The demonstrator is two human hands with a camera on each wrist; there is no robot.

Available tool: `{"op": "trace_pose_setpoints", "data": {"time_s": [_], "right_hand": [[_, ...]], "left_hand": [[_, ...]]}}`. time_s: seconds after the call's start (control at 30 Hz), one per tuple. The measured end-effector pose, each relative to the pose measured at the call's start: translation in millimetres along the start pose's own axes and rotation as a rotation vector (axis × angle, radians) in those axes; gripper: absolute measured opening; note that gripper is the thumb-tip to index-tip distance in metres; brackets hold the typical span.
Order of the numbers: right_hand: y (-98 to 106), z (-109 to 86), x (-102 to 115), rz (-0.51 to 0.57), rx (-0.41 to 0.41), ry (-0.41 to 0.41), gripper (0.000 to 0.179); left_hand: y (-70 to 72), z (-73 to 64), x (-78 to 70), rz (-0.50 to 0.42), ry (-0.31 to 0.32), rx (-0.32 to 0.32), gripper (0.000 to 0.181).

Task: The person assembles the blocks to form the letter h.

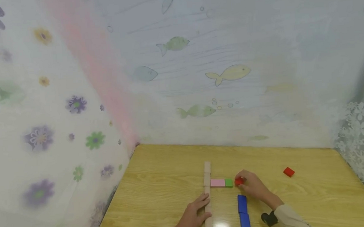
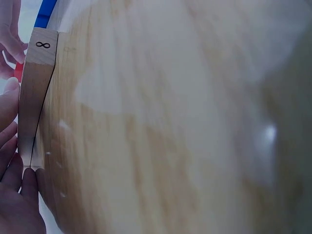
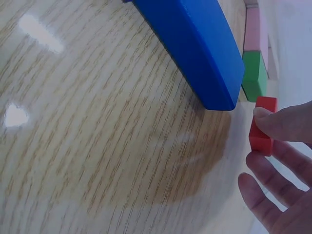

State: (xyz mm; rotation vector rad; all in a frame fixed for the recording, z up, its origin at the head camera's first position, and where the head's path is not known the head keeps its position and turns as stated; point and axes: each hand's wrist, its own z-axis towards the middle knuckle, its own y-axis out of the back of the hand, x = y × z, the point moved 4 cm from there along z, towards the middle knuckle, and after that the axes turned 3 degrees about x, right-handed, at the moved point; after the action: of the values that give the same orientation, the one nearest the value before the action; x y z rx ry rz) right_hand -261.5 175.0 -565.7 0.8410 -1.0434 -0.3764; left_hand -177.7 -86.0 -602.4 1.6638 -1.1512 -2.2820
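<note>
A line of plain wooden blocks (image 1: 207,190) runs away from me along the table. My left hand (image 1: 193,213) rests on it, thumb and fingers apart; the left wrist view shows its fingertips at the side of a wooden block (image 2: 36,92) printed with an 8. Branching off that line to the right are a pink block (image 1: 217,183) and a green block (image 1: 228,183), end to end. My right hand (image 1: 254,186) pinches a red block (image 3: 262,139) between thumb and fingers, a small gap right of the green one.
Two blue blocks (image 1: 242,204) lie end to end between my hands, nearer to me. Another red block (image 1: 289,171) lies apart at the right. A small black object (image 1: 269,218) sits by the right sleeve. Painted walls border the table (image 1: 163,168) at the back and left.
</note>
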Motion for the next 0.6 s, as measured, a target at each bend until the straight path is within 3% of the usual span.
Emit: {"op": "trace_pose_setpoints", "data": {"time_s": [0.33, 0.6], "right_hand": [[-1.8, 0.6, 4.2, 0.023, 0.011, 0.026, 0.024], [-7.1, 2.5, 6.8, 0.045, -0.034, 0.124, 0.026]], "left_hand": [[-0.3, 1.5, -1.1, 0.004, -0.016, -0.012, 0.054], [0.0, 0.0, -0.7, -0.007, -0.007, -0.008, 0.055]]}}
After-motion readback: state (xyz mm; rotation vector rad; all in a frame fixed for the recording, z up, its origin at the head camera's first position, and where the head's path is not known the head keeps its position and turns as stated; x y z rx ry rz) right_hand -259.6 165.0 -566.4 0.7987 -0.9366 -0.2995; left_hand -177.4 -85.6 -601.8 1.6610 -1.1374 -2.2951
